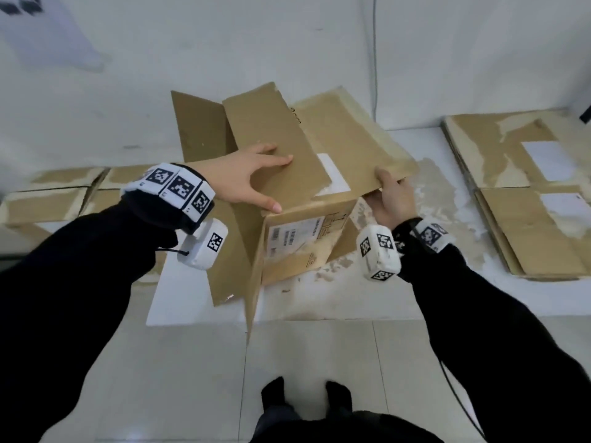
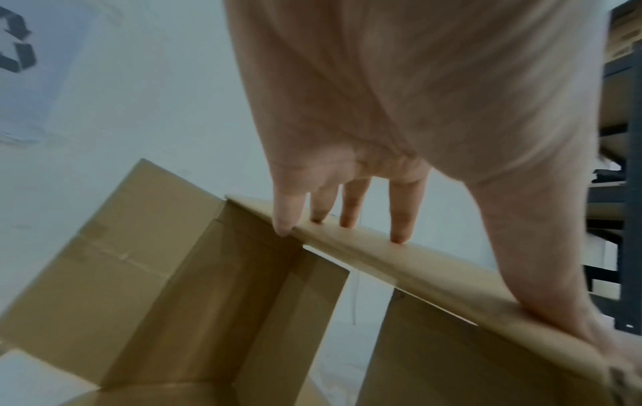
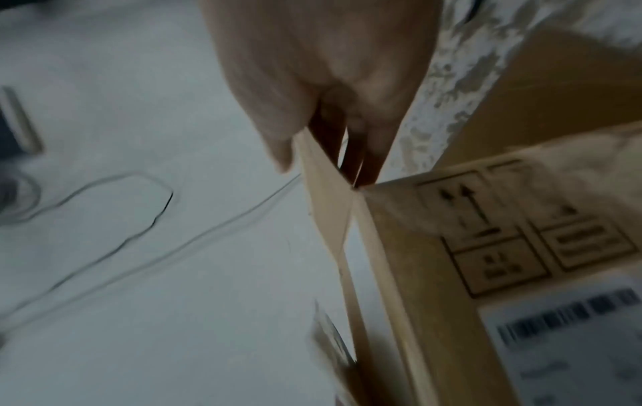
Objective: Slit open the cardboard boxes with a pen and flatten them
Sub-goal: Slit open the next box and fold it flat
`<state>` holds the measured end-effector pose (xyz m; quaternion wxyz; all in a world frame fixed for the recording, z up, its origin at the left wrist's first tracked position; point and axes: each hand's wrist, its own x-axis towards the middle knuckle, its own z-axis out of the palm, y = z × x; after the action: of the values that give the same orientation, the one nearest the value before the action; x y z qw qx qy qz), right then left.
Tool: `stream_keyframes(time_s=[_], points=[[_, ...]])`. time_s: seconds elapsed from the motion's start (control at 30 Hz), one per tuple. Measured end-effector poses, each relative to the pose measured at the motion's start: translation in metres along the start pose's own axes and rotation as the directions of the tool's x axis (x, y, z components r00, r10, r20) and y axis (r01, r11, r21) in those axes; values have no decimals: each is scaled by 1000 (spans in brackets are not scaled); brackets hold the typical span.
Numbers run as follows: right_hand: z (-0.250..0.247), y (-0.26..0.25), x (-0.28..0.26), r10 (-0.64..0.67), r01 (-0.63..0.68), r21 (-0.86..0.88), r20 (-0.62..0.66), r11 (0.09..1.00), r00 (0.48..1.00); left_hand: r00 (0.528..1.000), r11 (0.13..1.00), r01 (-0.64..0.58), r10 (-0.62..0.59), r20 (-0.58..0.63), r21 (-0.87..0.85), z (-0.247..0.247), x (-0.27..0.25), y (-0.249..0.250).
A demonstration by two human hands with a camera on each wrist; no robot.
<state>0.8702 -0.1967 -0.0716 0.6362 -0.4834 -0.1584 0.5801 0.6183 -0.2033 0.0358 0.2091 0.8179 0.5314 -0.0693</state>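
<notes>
A brown cardboard box [image 1: 281, 129] with open ends stands skewed on the white platform [image 1: 367, 295], its labelled side [image 1: 303, 238] facing me. My left hand [image 1: 256, 179] lies on the top panel with straight, spread fingers, the thumb at the front edge. In the left wrist view the fingers [image 2: 347, 214] press on the panel's edge above the hollow box [image 2: 173, 274]. My right hand [image 1: 388, 193] grips the near corner of the right flap [image 1: 351, 139]. In the right wrist view the hand [image 3: 312, 137] pinches that flap's edge [image 3: 326, 192], thumb on one side and fingers on the other. No pen is in view.
Flattened boxes lie stacked at the right [image 1: 524, 199] and along the left [image 1: 54, 199]. A cable [image 1: 372, 59] runs down the white wall behind. Grey floor tiles [image 1: 179, 372] and my feet [image 1: 307, 398] are in front of the platform. Dark shelving [image 2: 625, 164] stands to one side.
</notes>
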Motion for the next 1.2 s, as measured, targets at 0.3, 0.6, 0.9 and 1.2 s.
stream_keyframes(time_s=[0.3, 0.6, 0.9, 1.2], points=[[35, 15, -61, -434, 651, -546, 486, 527, 759, 981, 975, 192, -190, -29, 110, 5, -29, -10], [48, 28, -51, -232, 789, -615, 766, 10, 600, 804, 975, 219, -160, -573, 35, 21, -43, 42], [5, 3, -14, -101, 787, -604, 797, -124, 596, 858, 884, 389, -244, -453, 260, 51, 14, 77], [-41, -33, -85, 270, 813, -571, 769, -117, 579, 814, 871, 463, -344, -468, 164, 90, 30, 80]])
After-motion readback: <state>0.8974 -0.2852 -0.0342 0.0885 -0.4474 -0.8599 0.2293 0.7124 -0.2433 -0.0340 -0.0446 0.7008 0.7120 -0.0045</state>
